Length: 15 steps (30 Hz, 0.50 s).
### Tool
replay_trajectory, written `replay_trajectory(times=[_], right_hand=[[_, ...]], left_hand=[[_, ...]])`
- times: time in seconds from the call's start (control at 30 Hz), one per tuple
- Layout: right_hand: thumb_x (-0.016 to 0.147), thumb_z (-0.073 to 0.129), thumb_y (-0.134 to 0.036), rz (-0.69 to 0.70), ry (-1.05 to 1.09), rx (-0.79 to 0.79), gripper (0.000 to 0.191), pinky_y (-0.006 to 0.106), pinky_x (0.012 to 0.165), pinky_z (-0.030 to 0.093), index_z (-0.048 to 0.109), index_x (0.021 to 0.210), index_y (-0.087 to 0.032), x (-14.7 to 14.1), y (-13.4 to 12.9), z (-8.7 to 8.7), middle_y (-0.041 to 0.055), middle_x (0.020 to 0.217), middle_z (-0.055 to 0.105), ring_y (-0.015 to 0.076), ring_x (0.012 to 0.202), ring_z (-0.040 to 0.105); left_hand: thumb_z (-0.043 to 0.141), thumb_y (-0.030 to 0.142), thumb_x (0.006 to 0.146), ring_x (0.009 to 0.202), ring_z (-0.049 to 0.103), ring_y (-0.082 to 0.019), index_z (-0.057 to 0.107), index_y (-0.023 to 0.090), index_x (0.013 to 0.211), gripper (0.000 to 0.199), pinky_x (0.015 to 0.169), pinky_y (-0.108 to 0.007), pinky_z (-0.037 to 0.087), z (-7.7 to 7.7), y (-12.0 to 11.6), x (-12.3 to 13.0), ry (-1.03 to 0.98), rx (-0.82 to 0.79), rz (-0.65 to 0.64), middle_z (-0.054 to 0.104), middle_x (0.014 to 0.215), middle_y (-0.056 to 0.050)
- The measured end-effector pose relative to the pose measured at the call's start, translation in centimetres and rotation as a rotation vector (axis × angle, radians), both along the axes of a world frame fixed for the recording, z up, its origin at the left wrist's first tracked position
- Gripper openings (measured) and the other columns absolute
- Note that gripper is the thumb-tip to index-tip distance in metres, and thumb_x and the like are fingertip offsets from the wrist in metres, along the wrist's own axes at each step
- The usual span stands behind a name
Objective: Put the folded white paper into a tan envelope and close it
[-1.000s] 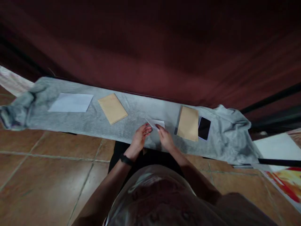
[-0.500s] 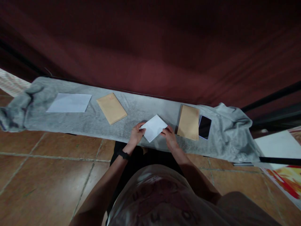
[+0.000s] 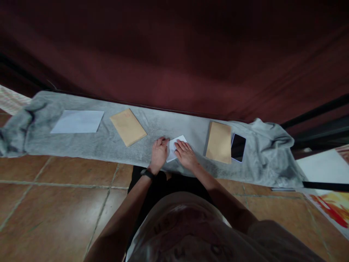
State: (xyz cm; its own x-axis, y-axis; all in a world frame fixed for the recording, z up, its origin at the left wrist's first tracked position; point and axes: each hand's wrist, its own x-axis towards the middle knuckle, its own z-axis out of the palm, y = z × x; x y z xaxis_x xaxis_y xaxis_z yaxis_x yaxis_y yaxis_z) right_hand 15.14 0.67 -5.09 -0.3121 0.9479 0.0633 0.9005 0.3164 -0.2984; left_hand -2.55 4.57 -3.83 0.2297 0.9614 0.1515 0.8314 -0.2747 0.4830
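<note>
A small folded sheet of white paper (image 3: 171,152) lies on the grey cloth in front of me, partly covered by my hands. My left hand (image 3: 159,153) rests at the paper's left edge, fingers slightly bent and pressing down rather than gripping. Flat across the right part of the paper is my right hand (image 3: 186,155), its fingers stretched out. A brown envelope (image 3: 128,127) lies to the left of my hands, and another stack of brown envelopes (image 3: 219,142) lies to the right.
A grey plush cloth (image 3: 89,145) covers the long narrow surface. Flat white paper (image 3: 78,121) lies at the far left. Beside the right-hand envelopes is a phone (image 3: 238,147). A dark red curtain (image 3: 174,83) hangs behind; tiled floor (image 3: 68,207) lies in front.
The white paper was held up by both hands at its corners. Now it lies lower and looks smaller, folded, with my right hand spread over it and my left at its edge.
</note>
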Motion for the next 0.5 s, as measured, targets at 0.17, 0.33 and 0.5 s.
replay_trajectory(times=[0.17,0.33,0.5], right_hand=[[0.105,0.036,-0.025,-0.022,-0.051,-0.014,0.056,0.044,0.130,0.021,0.038,0.160,-0.011,0.4,1.4,-0.4,0.0105,0.169,0.031,0.0249,0.156,0.031],[0.107,0.033,-0.030,-0.045,-0.035,-0.002,0.058,0.045,0.131,0.018,0.034,0.161,-0.010,0.7,1.6,-0.9,0.0111,0.170,0.027,0.0251,0.158,0.026],[0.109,0.031,-0.034,-0.081,0.047,0.024,0.058,0.048,0.130,0.020,0.034,0.161,-0.009,0.5,1.6,-1.5,0.0131,0.168,0.032,0.0258,0.157,0.028]], left_hand=[[0.033,0.033,0.106,0.151,0.040,-0.028,0.046,0.008,0.153,0.055,0.126,-0.048,0.031,-1.0,-2.5,3.2,0.086,-0.002,-0.144,0.048,0.159,-0.017],[0.031,0.043,0.107,0.158,0.026,-0.029,0.034,0.004,0.159,0.065,0.129,-0.050,0.023,-1.8,-4.1,4.2,0.157,0.013,-0.124,0.036,0.165,-0.021],[0.039,0.047,0.105,0.158,0.022,-0.032,0.035,0.004,0.159,0.068,0.128,-0.052,0.022,-1.8,-4.7,3.1,0.158,0.009,-0.110,0.033,0.165,-0.023]])
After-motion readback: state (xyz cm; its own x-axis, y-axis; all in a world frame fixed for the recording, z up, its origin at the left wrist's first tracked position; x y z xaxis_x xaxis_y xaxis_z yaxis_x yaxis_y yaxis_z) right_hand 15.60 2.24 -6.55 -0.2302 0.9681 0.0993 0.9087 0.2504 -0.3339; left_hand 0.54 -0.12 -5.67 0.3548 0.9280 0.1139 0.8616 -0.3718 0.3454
